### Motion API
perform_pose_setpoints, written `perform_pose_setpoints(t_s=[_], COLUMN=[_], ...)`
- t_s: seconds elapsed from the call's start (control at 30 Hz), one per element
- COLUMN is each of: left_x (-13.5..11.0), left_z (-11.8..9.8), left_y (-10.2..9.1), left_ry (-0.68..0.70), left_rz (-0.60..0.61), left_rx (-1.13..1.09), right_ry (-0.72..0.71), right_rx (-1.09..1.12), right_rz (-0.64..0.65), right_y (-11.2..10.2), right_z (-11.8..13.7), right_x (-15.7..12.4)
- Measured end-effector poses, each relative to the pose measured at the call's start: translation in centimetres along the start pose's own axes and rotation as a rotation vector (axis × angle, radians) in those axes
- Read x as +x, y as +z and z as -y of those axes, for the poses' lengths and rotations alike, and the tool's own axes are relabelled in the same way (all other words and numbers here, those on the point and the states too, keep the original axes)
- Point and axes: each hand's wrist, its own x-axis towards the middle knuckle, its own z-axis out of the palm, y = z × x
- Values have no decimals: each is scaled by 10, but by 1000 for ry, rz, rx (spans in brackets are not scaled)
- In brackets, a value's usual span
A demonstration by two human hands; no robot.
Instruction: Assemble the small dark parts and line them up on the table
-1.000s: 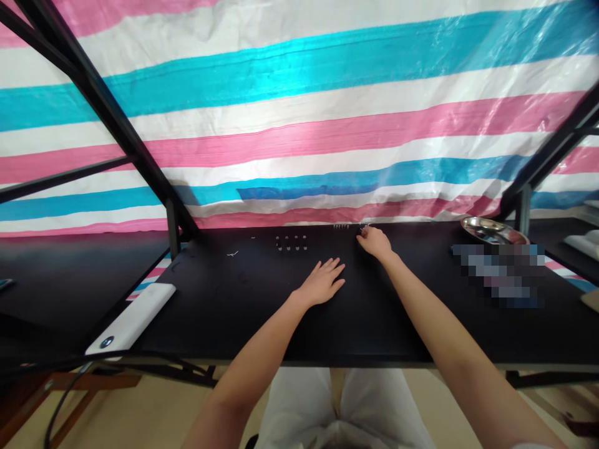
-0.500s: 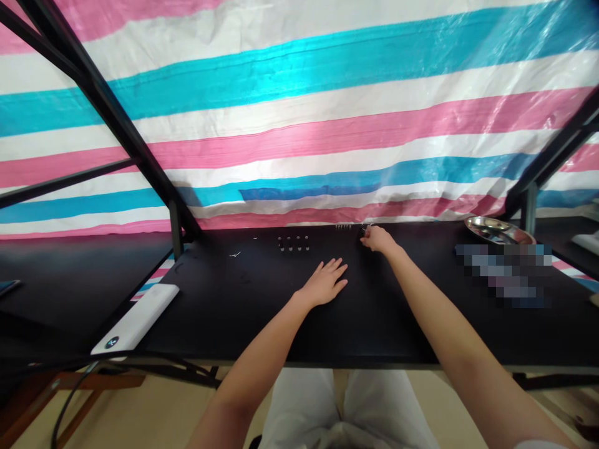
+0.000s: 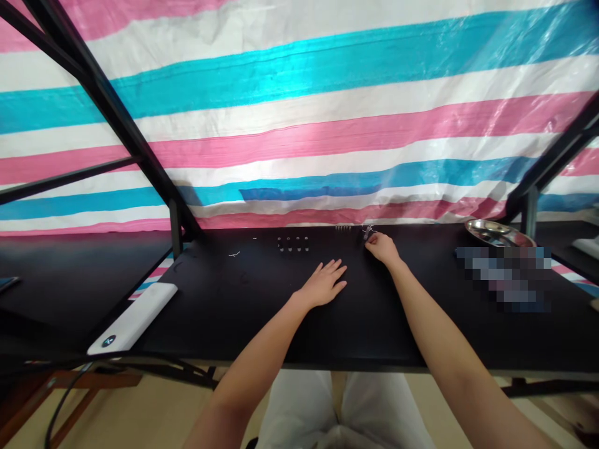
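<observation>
My left hand lies flat on the black table, fingers spread, holding nothing. Farther back, my right hand is closed in a pinch on a tiny metal piece too small to name. Just left of it a short row of small metal parts sits at the table's back edge. Two rows of small dark upright pieces stand farther left.
A striped pink, blue and white tarp hangs behind the table. A steel dish sits at the back right near a blurred patch. A white power bank lies at the left edge. Black frame bars slant on both sides.
My right hand drew slightly back toward me from the table's rear edge, still pinched. The left hand stayed flat in place.
</observation>
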Motion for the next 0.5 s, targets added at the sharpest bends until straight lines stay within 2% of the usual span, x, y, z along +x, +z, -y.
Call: perform_pose_setpoints(t_s=[0.5], left_x=[1], left_z=[-2], left_y=[-2], left_ry=[-7], left_rz=[13], left_rx=[-20], right_ry=[58], right_rx=[-77], right_rz=[68], right_y=[-2], right_z=[2], right_x=[3])
